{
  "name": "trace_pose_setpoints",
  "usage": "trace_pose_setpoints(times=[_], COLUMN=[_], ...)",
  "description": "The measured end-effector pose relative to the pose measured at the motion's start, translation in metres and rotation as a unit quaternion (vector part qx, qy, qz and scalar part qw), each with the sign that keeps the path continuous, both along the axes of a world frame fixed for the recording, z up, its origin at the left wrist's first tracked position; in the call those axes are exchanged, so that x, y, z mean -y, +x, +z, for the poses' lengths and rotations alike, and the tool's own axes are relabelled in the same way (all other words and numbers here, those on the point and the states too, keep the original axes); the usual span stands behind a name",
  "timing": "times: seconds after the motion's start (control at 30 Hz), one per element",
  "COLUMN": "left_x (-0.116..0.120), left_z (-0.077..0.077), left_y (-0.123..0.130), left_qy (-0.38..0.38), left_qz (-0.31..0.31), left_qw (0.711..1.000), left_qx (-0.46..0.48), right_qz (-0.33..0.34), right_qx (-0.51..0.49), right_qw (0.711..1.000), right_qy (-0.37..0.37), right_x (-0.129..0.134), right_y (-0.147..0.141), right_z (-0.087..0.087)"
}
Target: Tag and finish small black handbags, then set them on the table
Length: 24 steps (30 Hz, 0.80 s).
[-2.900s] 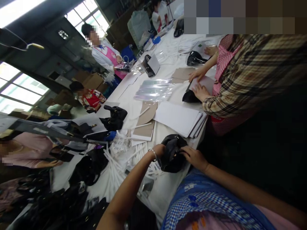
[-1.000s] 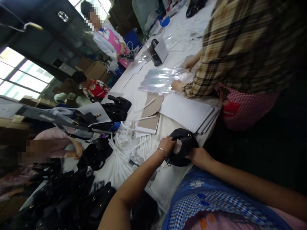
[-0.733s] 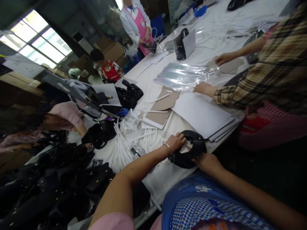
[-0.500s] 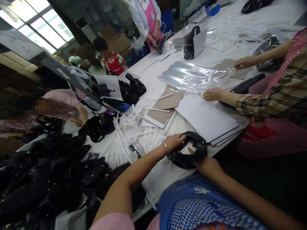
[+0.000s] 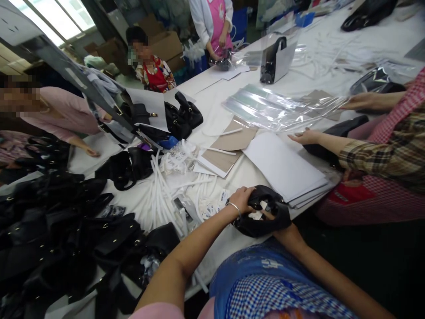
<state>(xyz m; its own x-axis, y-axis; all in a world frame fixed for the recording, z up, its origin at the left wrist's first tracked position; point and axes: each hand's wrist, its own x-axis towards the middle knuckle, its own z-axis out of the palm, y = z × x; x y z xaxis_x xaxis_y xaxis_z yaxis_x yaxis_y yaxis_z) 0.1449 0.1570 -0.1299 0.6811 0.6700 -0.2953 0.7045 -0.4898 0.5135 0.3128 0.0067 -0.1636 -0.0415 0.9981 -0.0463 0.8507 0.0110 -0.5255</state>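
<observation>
At a table's edge (image 5: 212, 101), both hands (image 5: 241, 200) (image 5: 288, 235) gripping a black bag (image 5: 257, 227), white sheets (image 5: 287, 166) beside

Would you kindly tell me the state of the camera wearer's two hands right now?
Left hand: closed on the left rim of the black bag.
Right hand: holding the black bag's near side, partly hidden.

Dim room, bright window (image 5: 66, 17), glare on clear plastic sheets (image 5: 259, 106).

Head camera: looking forward and down along table (image 5: 210, 106), tilted; blue apron (image 5: 245, 270) closest.
</observation>
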Motion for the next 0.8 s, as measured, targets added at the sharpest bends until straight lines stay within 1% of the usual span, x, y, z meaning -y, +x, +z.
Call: trace_pose_setpoints(times=[0.1,0.17,0.23,0.27,0.3,0.37,0.4,0.43,0.47,0.5,0.53,0.57,0.63,0.73,0.77,0.8], left_x=[-0.002,-0.002,-0.002,-0.001,0.001,0.005,0.006,0.006,0.006,0.005,0.004,0.003,0.003,0.007,0.007,0.007], left_z=[0.0,0.001,0.002,0.003,0.004,0.005,0.005,0.004,0.002,0.001,-0.001,-0.002,-0.002,0.0,0.0,-0.001], left_y=[0.001,0.0,-0.002,-0.003,-0.004,-0.004,-0.004,-0.004,-0.004,-0.003,-0.003,-0.003,-0.002,0.0,0.0,0.001], left_qy=[0.018,0.023,0.019,0.012,0.001,-0.022,-0.031,-0.032,-0.03,-0.03,-0.032,-0.034,-0.037,-0.024,-0.017,-0.012], left_qz=[0.006,0.008,0.007,0.006,0.004,-0.004,-0.008,-0.013,-0.02,-0.029,-0.036,-0.041,-0.041,-0.027,-0.02,-0.014], left_qw=[1.0,0.999,1.0,1.0,1.0,1.0,0.999,0.999,0.999,0.998,0.998,0.997,0.995,0.995,0.995,0.994], left_qx=[-0.017,-0.023,-0.023,-0.021,-0.019,-0.016,-0.019,-0.022,-0.03,-0.039,-0.05,-0.061,-0.078,-0.092,-0.099,-0.104], right_qz=[0.005,0.021,0.052,0.066,0.077,0.061,0.041,0.005,-0.025,-0.05,-0.062,-0.06,-0.022,0.058,0.076,0.078], right_qx=[0.002,0.005,-0.004,-0.014,-0.028,-0.053,-0.063,-0.071,-0.085,-0.086,-0.085,-0.08,-0.062,-0.009,0.021,0.047], right_qw=[0.999,0.998,0.997,0.996,0.996,0.996,0.993,0.986,0.972,0.961,0.952,0.945,0.947,0.957,0.961,0.966], right_qy=[-0.038,-0.064,-0.063,-0.049,-0.024,0.043,0.095,0.154,0.219,0.26,0.289,0.31,0.314,0.284,0.264,0.243], right_x=[0.009,0.016,0.024,0.028,0.031,0.027,0.02,0.01,-0.003,-0.015,-0.024,-0.03,-0.024,0.006,0.015,0.021], right_y=[0.004,0.006,0.01,0.013,0.016,0.019,0.018,0.016,0.012,0.009,0.006,0.004,0.007,0.016,0.018,0.018], right_z=[0.008,0.015,0.015,0.01,0.002,-0.021,-0.035,-0.047,-0.057,-0.064,-0.067,-0.066,-0.057,-0.029,-0.02,-0.011])
